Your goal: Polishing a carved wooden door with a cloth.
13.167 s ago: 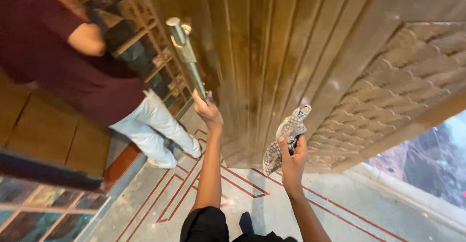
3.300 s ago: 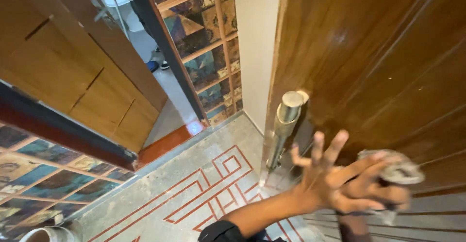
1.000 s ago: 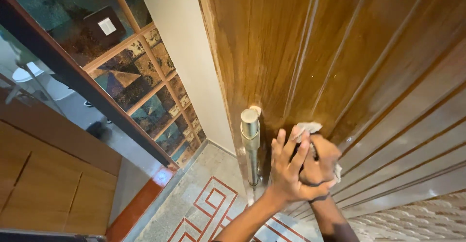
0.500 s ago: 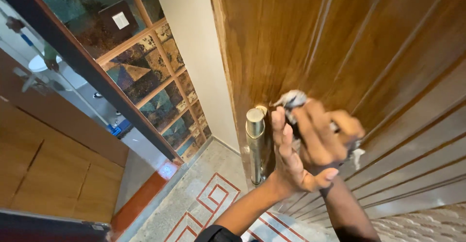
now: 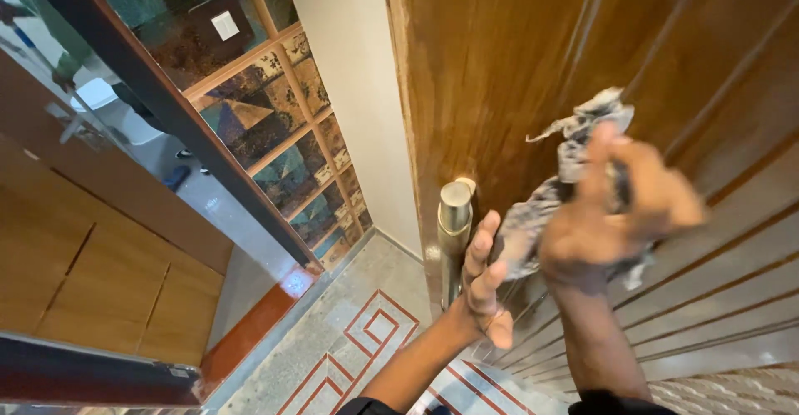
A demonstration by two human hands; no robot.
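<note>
Risk: right hand [image 5: 620, 215] clutches bunched rag [image 5: 574, 165] against door [image 5: 516, 65]; loose tail may snag handle [image 5: 454, 232] at 9 o'clock. Left hand [image 5: 484, 286] open, empty.

There is one view only, from a camera worn on the person's head, so no second view shares the scene. It looks steeply down and forward along a wooden door [image 5: 533, 74], which stands very close and fills the upper right and right of the frame, its grooves running slantwise. The metal pull handle [image 5: 454, 240] sits near the centre, seen almost end-on from above. Both forearms enter from the bottom edge, the left hand [image 5: 483, 278] just below centre and the right hand [image 5: 620, 215] right of centre, near enough to blur. The patterned floor [image 5: 358, 340] lies far below at bottom centre; a tiled glass partition [image 5: 275, 124] runs across the upper left.
</note>
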